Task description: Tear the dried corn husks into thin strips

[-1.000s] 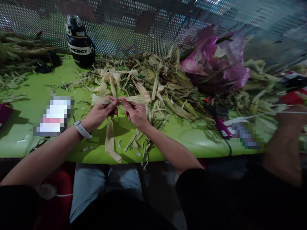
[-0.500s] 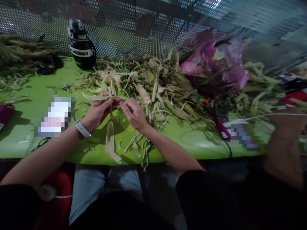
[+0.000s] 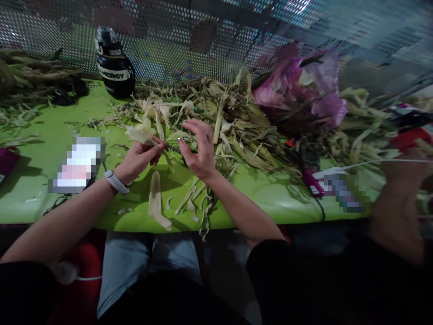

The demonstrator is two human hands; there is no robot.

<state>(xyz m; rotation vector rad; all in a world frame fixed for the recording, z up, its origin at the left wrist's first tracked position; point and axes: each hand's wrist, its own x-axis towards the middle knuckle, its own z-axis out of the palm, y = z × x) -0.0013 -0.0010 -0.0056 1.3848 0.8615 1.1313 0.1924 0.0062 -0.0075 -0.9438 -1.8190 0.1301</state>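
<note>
My left hand [image 3: 144,155], with a white watch band at the wrist, pinches a pale corn husk [image 3: 140,135] between thumb and fingers. The husk's wide end sticks out to the left. Just to the right, my right hand [image 3: 201,149] has its thumb and forefingers spread around what looks like a pair of dark scissors [image 3: 186,155]. Their thin blade points at my left fingertips; most of the handle is hidden by the palm. Below the hands, a loose husk strip [image 3: 155,198] lies on the green table [image 3: 128,212].
A big heap of dry husks [image 3: 250,131] spreads behind my hands. A black bottle [image 3: 117,72] stands at the back left, a phone [image 3: 79,164] lies left, and a pink plastic bag [image 3: 301,95] rests on the heap. At far right is another person's arm [image 3: 402,194].
My right hand has opened its fingers and drawn back a little to the right, showing the dark blade. The husk in my left hand has turned, its wide end now raised leftward.
</note>
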